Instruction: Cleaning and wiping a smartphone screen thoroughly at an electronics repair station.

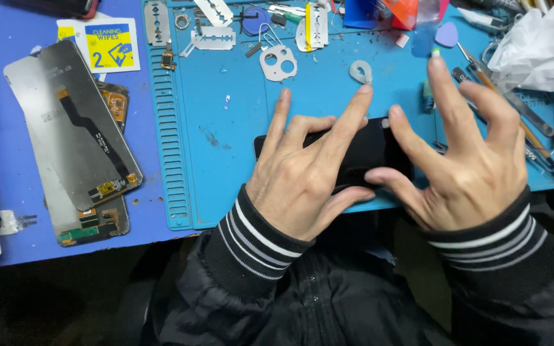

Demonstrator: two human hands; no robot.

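Head view showed a black phone lying flat on the blue work mat, its long axis running from nine o'clock to three o'clock, near the mat's front edge. Which end was the top could not be told, as the hands covered much of it. The left hand rested over the phone's nine o'clock half, fingers spread and stretched toward twelve o'clock, thumb tucked along the front edge; it pressed rather than gripped. The right hand sat at the three o'clock end, fingers splayed wide, with the thumb and a fingertip touching the dark face, closed on nothing. Beyond the phone at twelve o'clock lay a grey camera bezel and razor blades. Off the mat at nine o'clock lay bare display panels with flex cables, stacked at a slant, and a cleaning wipe sachet past them.
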